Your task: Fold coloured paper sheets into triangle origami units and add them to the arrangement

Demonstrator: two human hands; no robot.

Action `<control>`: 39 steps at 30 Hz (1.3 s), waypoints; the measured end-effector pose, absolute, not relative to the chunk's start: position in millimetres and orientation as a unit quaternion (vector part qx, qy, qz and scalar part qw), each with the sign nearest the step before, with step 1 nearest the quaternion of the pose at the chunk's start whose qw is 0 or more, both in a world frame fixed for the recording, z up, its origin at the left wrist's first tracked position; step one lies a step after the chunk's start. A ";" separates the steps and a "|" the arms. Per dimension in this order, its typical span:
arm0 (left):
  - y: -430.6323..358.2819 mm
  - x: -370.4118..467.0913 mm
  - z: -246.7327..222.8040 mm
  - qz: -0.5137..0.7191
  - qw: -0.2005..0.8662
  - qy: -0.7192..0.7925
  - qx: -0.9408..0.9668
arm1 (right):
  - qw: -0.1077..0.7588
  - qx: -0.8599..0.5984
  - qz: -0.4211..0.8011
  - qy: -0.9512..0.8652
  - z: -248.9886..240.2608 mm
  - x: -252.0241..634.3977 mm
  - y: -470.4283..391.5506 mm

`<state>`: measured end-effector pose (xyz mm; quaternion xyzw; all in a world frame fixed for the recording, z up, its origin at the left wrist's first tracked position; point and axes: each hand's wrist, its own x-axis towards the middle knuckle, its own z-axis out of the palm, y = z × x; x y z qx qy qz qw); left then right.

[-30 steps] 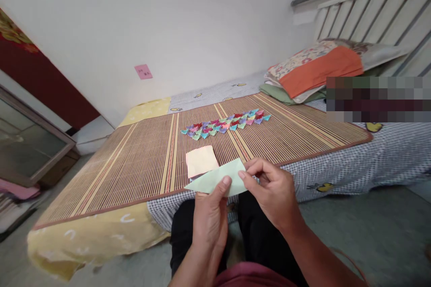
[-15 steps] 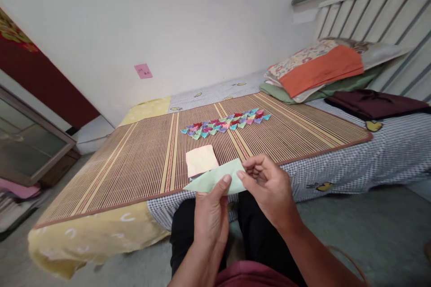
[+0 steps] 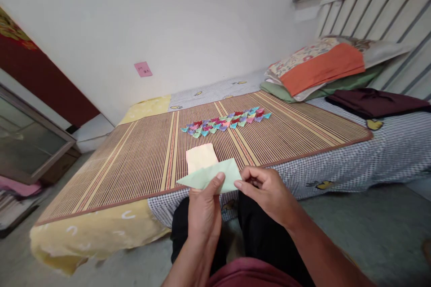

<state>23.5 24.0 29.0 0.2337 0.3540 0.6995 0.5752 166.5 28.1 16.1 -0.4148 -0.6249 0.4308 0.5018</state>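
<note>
A folded pale green paper (image 3: 205, 176), pointed at its left end, is held over the bed's front edge. My left hand (image 3: 206, 206) grips it from below, thumb on top. At the paper's right corner my right hand (image 3: 264, 188) pinches the edge between thumb and forefinger. Just behind lies a stack of square paper, cream on top (image 3: 201, 158), partly covered by the green paper. Farther back, several small folded paper pieces in many colours (image 3: 225, 124) stand in rows on the striped mat (image 3: 144, 166).
At the back right are pillows (image 3: 323, 69) and a folded dark cloth (image 3: 373, 102) beside a slatted headboard (image 3: 393, 22). A glass-fronted cabinet (image 3: 30, 130) stands at the left. A pink note (image 3: 143, 69) is on the wall.
Both hands and the green paper have shifted slightly left. My right hand's fingers have closed more at the paper's right corner.
</note>
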 end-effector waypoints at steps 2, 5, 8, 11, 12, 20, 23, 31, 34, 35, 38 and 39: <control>24.5 23.0 28.3 0.699 0.580 0.352 0.228 | 0.496 -0.414 0.436 -0.627 16.9 169.5 28.9; 24.3 22.9 28.6 0.696 0.592 0.340 0.224 | 0.502 -0.398 0.477 -0.602 15.5 165.9 30.6; 23.4 23.6 31.0 0.689 0.607 0.335 0.212 | 0.537 -0.380 0.519 -0.545 10.4 151.6 30.7; 23.0 24.0 34.5 0.683 0.617 0.337 0.198 | 0.592 -0.378 0.520 -0.485 3.4 134.4 29.8; 23.3 23.9 35.5 0.683 0.618 0.338 0.194 | 0.601 -0.378 0.520 -0.475 1.2 129.8 29.5; 30.1 19.0 36.4 0.685 0.620 0.345 0.166 | 0.613 -0.369 0.490 -0.498 -9.4 124.6 26.2; 29.5 20.3 36.3 0.686 0.618 0.342 0.173 | 0.605 -0.347 0.526 -0.487 -12.2 123.1 27.0; 30.4 24.6 31.5 0.694 0.613 0.323 0.196 | 0.610 -0.343 0.533 -0.476 -17.5 109.7 31.5; 31.3 23.7 29.7 0.690 0.619 0.321 0.191 | 0.612 -0.345 0.524 -0.482 -18.6 110.2 29.0; 31.4 23.4 29.5 0.688 0.622 0.323 0.187 | 0.613 -0.350 0.515 -0.487 -19.5 110.5 27.8; 31.5 23.5 29.9 0.689 0.623 0.330 0.169 | 0.612 -0.367 0.493 -0.499 -23.8 110.2 24.1; 31.5 23.9 30.1 0.691 0.621 0.332 0.163 | 0.612 -0.372 0.486 -0.500 -25.2 109.8 22.9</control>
